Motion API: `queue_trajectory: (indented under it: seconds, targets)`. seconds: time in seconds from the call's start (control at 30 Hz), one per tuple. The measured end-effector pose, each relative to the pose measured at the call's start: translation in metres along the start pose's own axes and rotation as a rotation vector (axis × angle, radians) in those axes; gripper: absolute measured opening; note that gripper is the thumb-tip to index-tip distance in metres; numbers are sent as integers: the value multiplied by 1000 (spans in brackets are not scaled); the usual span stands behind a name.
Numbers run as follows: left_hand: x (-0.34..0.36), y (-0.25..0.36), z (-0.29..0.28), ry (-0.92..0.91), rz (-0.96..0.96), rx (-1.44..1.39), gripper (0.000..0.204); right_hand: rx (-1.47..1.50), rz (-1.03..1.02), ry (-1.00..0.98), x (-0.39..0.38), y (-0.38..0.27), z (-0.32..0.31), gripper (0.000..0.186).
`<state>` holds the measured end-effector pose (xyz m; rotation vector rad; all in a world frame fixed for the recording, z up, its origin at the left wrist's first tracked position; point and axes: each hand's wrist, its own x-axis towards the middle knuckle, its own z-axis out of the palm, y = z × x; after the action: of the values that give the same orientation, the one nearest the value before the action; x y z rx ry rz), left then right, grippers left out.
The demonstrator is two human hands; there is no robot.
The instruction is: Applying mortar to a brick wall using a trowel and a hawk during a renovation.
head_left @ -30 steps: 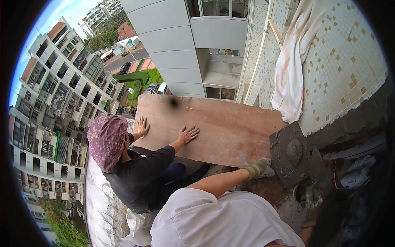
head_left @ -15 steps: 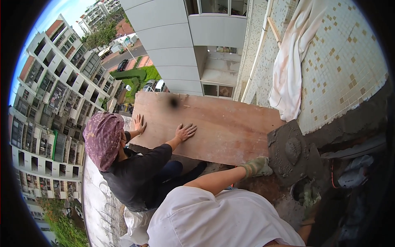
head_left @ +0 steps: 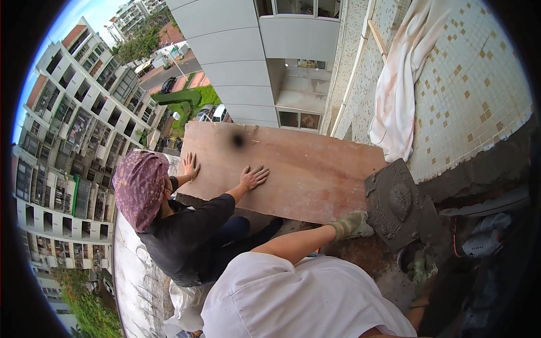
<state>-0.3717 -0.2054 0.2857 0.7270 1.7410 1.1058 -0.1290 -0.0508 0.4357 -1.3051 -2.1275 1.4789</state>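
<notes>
My left hand point(head_left: 350, 225), in a pale green knit glove, is closed at the lower right corner of a reddish plywood sheet point(head_left: 310, 174), beside a board point(head_left: 376, 191) loaded with wet grey mortar point(head_left: 401, 200). What its fingers grip is hidden. My right hand point(head_left: 422, 267), in a mortar-stained glove, looks curled in shadow below that board. A dark pointed mortar-coated piece point(head_left: 429, 222) lies just above it, its kind unclear. A co-worker in a purple patterned head cover point(head_left: 141, 188) presses both bare hands point(head_left: 255, 177) flat on the plywood.
At right, a tiled wall point(head_left: 468, 96) has a band of grey mortar point(head_left: 479, 174) along its lower edge. White cloth point(head_left: 397, 84) hangs against it. A pale plastic-wrapped item point(head_left: 483, 239) lies at far right. Past the plywood and the ledge point(head_left: 132, 270) is a drop towards street level.
The whole view has shifted slightly. My hands and the co-worker's hands stay in nearly the same places on and beside the plywood.
</notes>
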Motion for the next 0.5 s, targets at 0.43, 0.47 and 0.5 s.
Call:
queue_trajectory:
  seconds: [0.43, 0.47, 0.5]
  targets:
    - [-6, 1, -2, -15, 119, 26, 45, 20, 8, -38, 1, 4, 4, 31]
    - [-5, 2, -2, -27, 123, 21, 46, 13, 26, -34, 1, 3, 3, 31]
    - [-6, 2, -1, -29, 124, 21, 46, 7, 44, -31, 2, 3, 3, 31]
